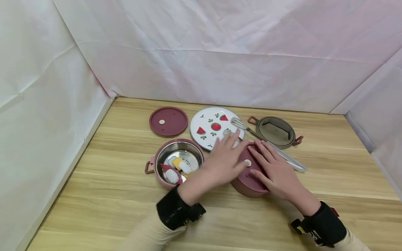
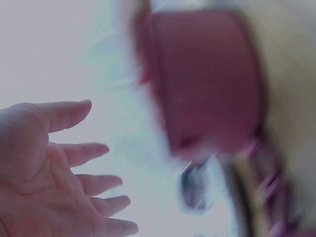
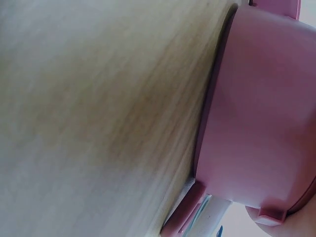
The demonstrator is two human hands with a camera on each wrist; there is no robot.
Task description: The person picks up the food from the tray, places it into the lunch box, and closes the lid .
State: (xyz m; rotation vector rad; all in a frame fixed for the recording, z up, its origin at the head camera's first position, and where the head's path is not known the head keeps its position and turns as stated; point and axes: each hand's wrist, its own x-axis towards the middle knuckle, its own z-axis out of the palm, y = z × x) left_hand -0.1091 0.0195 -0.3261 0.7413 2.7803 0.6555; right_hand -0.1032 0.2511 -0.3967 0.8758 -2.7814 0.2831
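Observation:
A dark pink toy pot [image 1: 248,191] stands at the centre right with a matching lid [image 1: 249,181] on top. My right hand [image 1: 276,170] rests flat on the right side of that lid, fingers extended. Over its left side hovers my left hand [image 1: 223,160], fingers spread. In the left wrist view the left hand [image 2: 49,163] holds nothing and is apart from the blurred pot [image 2: 207,79]. The right wrist view shows the pot's wall [image 3: 256,108] and a handle near the wooden table [image 3: 123,123]. Parts of the lid are hidden by both hands.
Left of the hands, an uncovered pot [image 1: 169,150] contains red, white and yellow pieces. Behind it lies a round dark pink lid [image 1: 174,122]. A watermelon-print plate [image 1: 198,120] sits beside that. A slotted spatula [image 1: 282,153] slants past a small brown two-handled pan [image 1: 273,134].

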